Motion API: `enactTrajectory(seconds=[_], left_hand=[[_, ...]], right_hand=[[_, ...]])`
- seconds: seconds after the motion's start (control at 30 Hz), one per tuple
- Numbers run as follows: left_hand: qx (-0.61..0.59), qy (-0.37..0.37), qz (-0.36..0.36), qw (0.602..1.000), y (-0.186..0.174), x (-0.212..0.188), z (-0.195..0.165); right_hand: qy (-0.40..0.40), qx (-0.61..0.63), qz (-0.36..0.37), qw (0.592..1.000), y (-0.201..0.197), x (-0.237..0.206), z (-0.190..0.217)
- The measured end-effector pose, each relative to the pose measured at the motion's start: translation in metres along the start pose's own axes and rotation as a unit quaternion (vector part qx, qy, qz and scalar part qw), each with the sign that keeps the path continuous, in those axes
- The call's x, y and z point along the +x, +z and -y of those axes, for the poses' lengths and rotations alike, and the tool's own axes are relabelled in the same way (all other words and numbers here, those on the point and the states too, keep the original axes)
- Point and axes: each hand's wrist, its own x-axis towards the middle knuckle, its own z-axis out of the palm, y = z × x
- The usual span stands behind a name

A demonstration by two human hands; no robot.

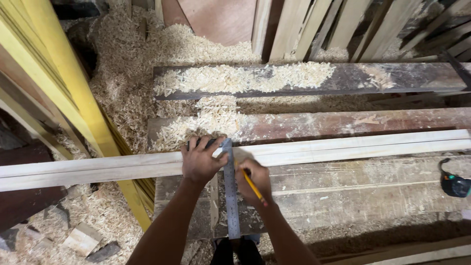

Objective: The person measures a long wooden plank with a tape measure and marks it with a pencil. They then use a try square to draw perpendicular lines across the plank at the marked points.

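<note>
While your left hand (198, 159) presses flat on the stock of a metal try square (230, 196), fingers spread over the far edge of the pale wooden strips (343, 147), your right hand (254, 179) pinches a yellow pencil (254, 188) just beside the square's blade. The blade crosses the two strips at a right angle and runs back toward you over the worn bench top (353, 191). The strips lie side by side, touching, and overhang the bench's left edge, reaching out of view on the left; their right ends stop near the frame edge. To your right the bench is bare as far as a dark tape measure (454, 181), cut off by the frame. Beyond the strips, two dark planks (382, 78) carry heaps of wood shavings (235, 78). A yellow board (68, 83) leans close on the left. The pencil tip is hidden behind your fingers, so you cannot tell whether it touches the wood.
</note>
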Motion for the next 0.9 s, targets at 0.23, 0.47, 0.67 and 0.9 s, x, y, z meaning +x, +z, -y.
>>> enactTrajectory(seconds=[0.23,0.47,0.67,0.9], left_hand=[[0.016,0.017,-0.055,0.998,-0.004,0.0,-0.005],[0.006,0.01,-0.028,1.0,-0.002,-0.002,0.0],[0.001,0.002,0.008,1.0,-0.003,0.0,0.0],[0.006,0.002,-0.006,1.0,-0.003,-0.001,-0.001]], right_hand=[[0.057,-0.091,0.043,0.993,-0.013,0.024,-0.014],[0.282,0.001,0.051,0.958,-0.012,0.092,-0.024],[0.015,-0.06,0.05,0.997,-0.004,0.083,-0.03],[0.008,-0.009,-0.01,1.0,0.001,0.01,-0.017]])
